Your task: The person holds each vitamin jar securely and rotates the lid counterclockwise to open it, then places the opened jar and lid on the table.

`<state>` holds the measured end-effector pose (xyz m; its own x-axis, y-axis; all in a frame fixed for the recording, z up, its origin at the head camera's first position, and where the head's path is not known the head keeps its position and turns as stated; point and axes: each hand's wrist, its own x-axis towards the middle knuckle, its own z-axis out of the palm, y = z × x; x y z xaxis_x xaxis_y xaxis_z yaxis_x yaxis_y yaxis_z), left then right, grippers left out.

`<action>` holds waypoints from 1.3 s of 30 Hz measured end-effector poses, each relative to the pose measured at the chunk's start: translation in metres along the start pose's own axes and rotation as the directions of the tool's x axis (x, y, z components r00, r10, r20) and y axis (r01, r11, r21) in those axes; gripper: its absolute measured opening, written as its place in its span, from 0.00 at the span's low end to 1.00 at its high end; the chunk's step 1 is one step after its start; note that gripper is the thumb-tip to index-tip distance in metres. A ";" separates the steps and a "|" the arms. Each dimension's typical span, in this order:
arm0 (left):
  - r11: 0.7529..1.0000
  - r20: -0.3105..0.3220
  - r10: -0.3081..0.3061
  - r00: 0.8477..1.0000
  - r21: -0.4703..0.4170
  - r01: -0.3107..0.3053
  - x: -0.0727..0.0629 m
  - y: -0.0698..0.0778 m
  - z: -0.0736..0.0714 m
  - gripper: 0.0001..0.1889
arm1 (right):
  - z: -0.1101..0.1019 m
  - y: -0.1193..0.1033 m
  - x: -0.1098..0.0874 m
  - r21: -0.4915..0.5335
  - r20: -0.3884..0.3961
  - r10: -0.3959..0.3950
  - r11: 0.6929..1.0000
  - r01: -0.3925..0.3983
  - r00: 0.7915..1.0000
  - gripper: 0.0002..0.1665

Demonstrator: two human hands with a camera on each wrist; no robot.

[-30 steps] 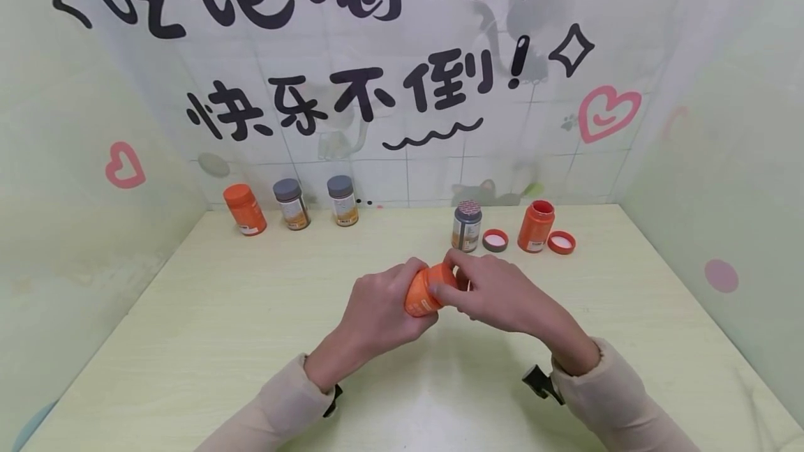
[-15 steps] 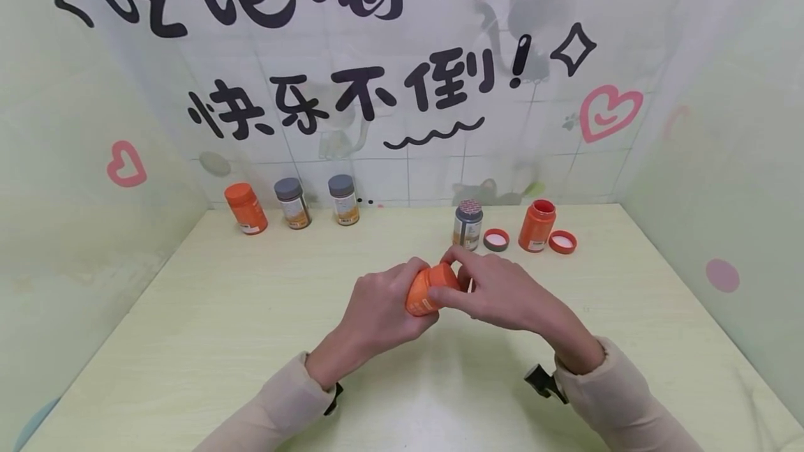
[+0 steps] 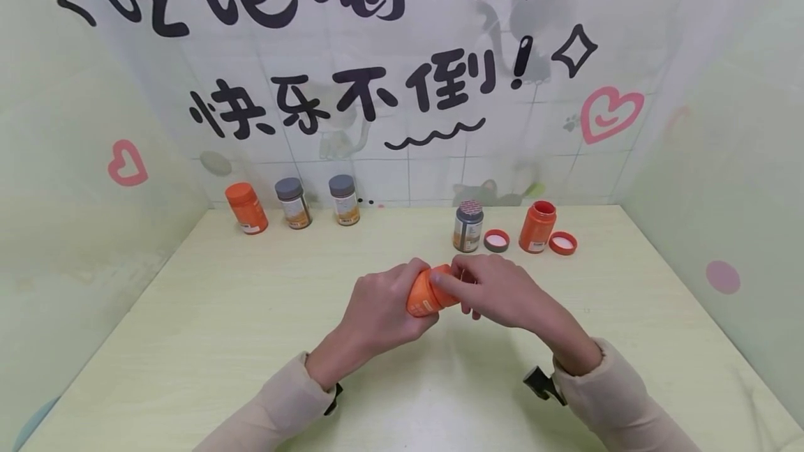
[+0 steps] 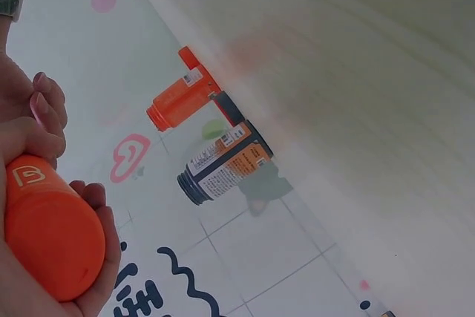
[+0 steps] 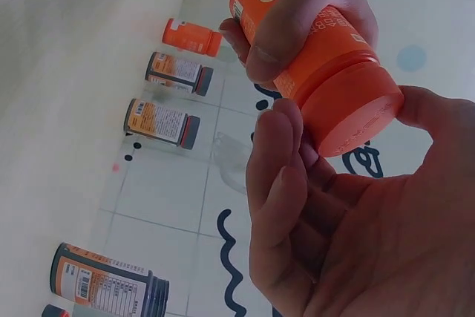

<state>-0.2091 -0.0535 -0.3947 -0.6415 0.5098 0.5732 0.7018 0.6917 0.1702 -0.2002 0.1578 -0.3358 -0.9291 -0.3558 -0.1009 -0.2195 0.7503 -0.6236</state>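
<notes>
My left hand [image 3: 380, 305] grips an orange bottle [image 3: 422, 300] round its body, tilted with the cap end toward the right. My right hand [image 3: 500, 289] holds the orange screw cap [image 5: 355, 113], thumb on one side and fingertips on the other. In the right wrist view the cap sits on the bottle's neck, and the left thumb lies along the printed label. The left wrist view shows the bottle's round base [image 4: 56, 246] inside the curled left hand. Both hands are raised over the table, near its middle.
On the table [image 3: 251, 340], a closed orange bottle [image 3: 246, 209] and two grey-capped bottles [image 3: 293, 204] stand at back left. At back right are an uncapped dark bottle [image 3: 467, 227], an open orange bottle [image 3: 537, 227] and two upturned caps [image 3: 562, 243]. A printed wall [image 3: 352, 159] rises behind.
The right hand's fingers have shifted around the cap, and its thumb now lies higher across it. The left hand and the bottle have hardly moved.
</notes>
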 end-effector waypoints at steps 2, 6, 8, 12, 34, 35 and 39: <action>1.000 0.004 -0.004 1.000 -0.003 0.004 0.000 0.000 0.000 0.26 | -0.001 0.000 -0.001 0.011 0.006 -0.007 1.000 0.007 1.000 0.25; 1.000 0.004 -0.008 1.000 -0.013 0.008 0.000 0.000 0.000 0.26 | -0.003 0.000 -0.003 0.024 0.025 -0.014 1.000 0.014 1.000 0.22; 1.000 0.002 -0.006 1.000 -0.013 0.006 0.000 0.000 0.001 0.25 | -0.004 -0.001 -0.004 0.025 0.035 -0.018 1.000 0.017 0.999 0.21; 1.000 0.000 -0.004 1.000 -0.006 0.004 0.000 -0.001 0.001 0.25 | -0.006 -0.002 -0.005 0.041 0.051 -0.019 0.999 0.017 0.998 0.21; 1.000 0.024 -0.007 1.000 -0.005 0.007 0.001 0.001 0.002 0.25 | -0.012 0.004 -0.005 0.085 0.114 -0.027 0.996 0.017 0.993 0.24; 1.000 0.028 -0.010 1.000 -0.005 0.010 0.001 0.001 0.002 0.25 | -0.013 0.005 -0.005 0.089 0.118 -0.032 0.996 0.022 0.992 0.23; 1.000 0.039 -0.018 0.999 -0.007 0.019 0.001 0.001 0.003 0.25 | -0.014 0.007 -0.005 0.099 0.130 -0.052 0.994 0.039 0.990 0.26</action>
<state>-0.2093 -0.0509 -0.3963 -0.6658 0.5167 0.5383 0.6919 0.6976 0.1861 -0.2009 0.1725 -0.3289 -0.8700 -0.4634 -0.1684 -0.2251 0.6772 -0.7005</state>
